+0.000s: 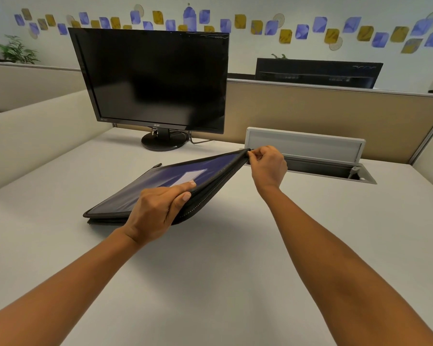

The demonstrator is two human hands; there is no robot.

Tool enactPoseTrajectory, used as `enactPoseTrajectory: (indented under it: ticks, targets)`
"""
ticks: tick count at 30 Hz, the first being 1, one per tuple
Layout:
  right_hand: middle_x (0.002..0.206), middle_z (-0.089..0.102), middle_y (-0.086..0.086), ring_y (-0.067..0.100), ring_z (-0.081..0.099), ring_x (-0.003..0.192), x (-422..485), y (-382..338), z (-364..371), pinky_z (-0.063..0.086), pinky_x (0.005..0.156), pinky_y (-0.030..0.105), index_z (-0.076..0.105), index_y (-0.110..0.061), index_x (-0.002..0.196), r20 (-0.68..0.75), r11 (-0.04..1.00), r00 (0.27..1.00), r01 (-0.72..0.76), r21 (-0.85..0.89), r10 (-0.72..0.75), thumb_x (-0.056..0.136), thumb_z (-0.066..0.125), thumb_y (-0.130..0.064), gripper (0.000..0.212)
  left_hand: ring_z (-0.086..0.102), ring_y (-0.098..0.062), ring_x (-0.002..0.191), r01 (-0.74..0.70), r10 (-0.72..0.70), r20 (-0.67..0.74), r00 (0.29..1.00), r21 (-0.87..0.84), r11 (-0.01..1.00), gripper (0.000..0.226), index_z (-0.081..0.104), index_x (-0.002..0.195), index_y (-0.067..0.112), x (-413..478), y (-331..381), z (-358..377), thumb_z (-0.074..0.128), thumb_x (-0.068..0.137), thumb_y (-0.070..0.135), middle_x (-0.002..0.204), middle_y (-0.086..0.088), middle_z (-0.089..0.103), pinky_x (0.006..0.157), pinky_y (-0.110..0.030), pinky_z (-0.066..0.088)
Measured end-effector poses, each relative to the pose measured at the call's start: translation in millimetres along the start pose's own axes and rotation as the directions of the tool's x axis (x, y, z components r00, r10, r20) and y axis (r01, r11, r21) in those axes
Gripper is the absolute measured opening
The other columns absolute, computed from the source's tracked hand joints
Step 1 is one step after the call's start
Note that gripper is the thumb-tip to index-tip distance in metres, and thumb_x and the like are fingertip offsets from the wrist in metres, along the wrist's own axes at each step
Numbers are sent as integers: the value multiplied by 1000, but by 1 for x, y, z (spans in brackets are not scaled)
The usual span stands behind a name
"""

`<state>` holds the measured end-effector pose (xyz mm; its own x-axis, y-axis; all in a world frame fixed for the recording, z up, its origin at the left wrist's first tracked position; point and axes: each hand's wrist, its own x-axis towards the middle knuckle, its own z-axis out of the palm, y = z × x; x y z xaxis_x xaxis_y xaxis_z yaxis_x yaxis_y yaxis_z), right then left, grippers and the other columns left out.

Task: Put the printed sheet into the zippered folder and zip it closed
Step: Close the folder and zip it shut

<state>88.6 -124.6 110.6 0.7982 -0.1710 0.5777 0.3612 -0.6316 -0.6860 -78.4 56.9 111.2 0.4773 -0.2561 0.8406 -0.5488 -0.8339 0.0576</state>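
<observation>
A dark zippered folder (145,191) with a blue-purple cover and a white label lies on the desk, its right side lifted off the surface. My left hand (158,211) grips the folder's near right edge, fingers on top and thumb on the zipper side. My right hand (266,166) pinches the zipper pull at the folder's far right corner. The printed sheet is not visible anywhere; whether it is inside the folder cannot be told.
A black monitor (155,81) stands behind the folder on the white desk (210,270). An open cable tray with a raised lid (305,146) sits just behind my right hand. Beige partitions (310,113) enclose the desk.
</observation>
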Motion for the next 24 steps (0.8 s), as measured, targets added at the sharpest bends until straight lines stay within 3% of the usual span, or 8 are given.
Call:
enactPoseTrajectory:
  ticks: [4, 7, 11, 14, 16, 18, 22, 24]
  targets:
    - [86, 69, 12, 20, 59, 73, -2, 2, 0, 43, 62, 24, 69, -5, 85, -15, 998, 1000, -22, 54, 23, 82, 66, -22, 18, 71, -33, 69, 0, 0, 3, 1000, -9, 1000, 59, 65, 92, -16, 0, -1, 0, 28, 99, 30, 86, -26, 71, 74, -26, 49]
    - [88, 71, 14, 19, 62, 75, -7, 3, 0, 54, 70, 28, 70, -3, 90, -9, 978, 995, -91, 188, 95, 81, 67, -20, 20, 71, -34, 70, 6, -7, -9, 1000, -11, 1000, 59, 65, 92, -16, -1, -1, 0, 29, 99, 30, 87, -26, 71, 74, -26, 49]
    - [103, 70, 14, 23, 65, 92, -25, 3, 4, 56, 84, 43, 65, -5, 109, 83, 867, 955, -293, 403, 284, 88, 57, -17, 25, 71, -33, 71, 10, -10, -8, 1000, -4, 1000, 59, 66, 92, -15, 0, 2, 6, 29, 99, 31, 87, -25, 71, 71, -27, 52]
    - [112, 65, 13, 21, 63, 98, -53, 4, 10, 56, 80, 40, 51, -10, 127, 181, 781, 919, -393, 485, 350, 94, 43, -6, 35, 72, -32, 72, 6, -6, 10, 1000, -11, 1000, 58, 66, 93, -14, 2, 5, 13, 30, 99, 31, 87, -23, 72, 70, -29, 55]
    - [110, 63, 10, 19, 63, 95, -79, 3, 13, 57, 73, 36, 45, -12, 132, 299, 741, 898, -437, 510, 324, 92, 40, 2, 42, 72, -31, 74, -3, 4, 32, 999, -18, 1000, 57, 66, 93, -13, 5, 7, 19, 30, 98, 31, 87, -23, 72, 69, -32, 56]
    - [111, 63, 6, 21, 64, 97, -107, 1, 15, 57, 74, 34, 49, -12, 128, 422, 762, 880, -423, 490, 218, 87, 50, 2, 43, 72, -31, 75, -15, 16, 62, 998, -4, 1000, 57, 67, 94, -12, 7, 12, 28, 30, 98, 32, 88, -22, 72, 69, -36, 57]
    - [107, 62, 6, 18, 61, 98, -153, -5, 15, 53, 73, 14, 49, -8, 121, 585, 797, 811, -350, 492, -5, 76, 70, -4, 50, 72, -32, 77, 54, -56, 119, 991, 20, 998, 52, 67, 96, -9, 9, 33, 47, 33, 95, 31, 90, -22, 72, 65, -41, 60]
    - [117, 57, 10, 16, 56, 104, -163, -10, 13, 51, 83, 16, 43, -9, 126, 628, 779, 778, -377, 501, -27, 82, 64, -7, 50, 72, -33, 77, 98, -103, 141, 985, 41, 994, 43, 68, 97, -6, 14, 44, 60, 42, 93, 27, 90, -21, 73, 63, -43, 60]
